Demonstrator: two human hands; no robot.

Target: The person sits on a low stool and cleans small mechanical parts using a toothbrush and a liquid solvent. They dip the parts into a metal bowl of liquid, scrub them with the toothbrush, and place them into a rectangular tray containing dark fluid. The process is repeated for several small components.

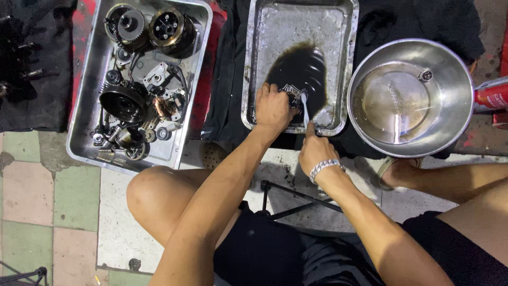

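- The left hand (272, 108) was clenched over a small dark metal part (292, 95), pressing it down at the near end of the middle steel tray (254, 63).
- The right hand (315, 151) grasped a pale-handled brush (305, 108) and held its head against that part; a metal-link bracelet (324, 168) sat on the wrist.
- The middle tray held a pool of black oily liquid (302, 66) spread across its centre, with the part lying at the pool's near edge; the rest of the tray floor was smeared grey.
- The left steel tray (87, 79) was packed with greasy engine parts: two toothed round clutch pieces (166, 27) at the far end, a dark bowl-shaped rotor (123, 103) in the middle, a copper-wound coil (165, 108) just beside it, and small gears and bearings at the near end.
- The round steel basin (455, 106) on the right held a shallow clear liquid, with one small round piece (425, 76) lying in it.
- A black cloth (225, 95) lay under the middle tray and the basin.
- A red can (492, 94) lay just beside the basin's right rim.
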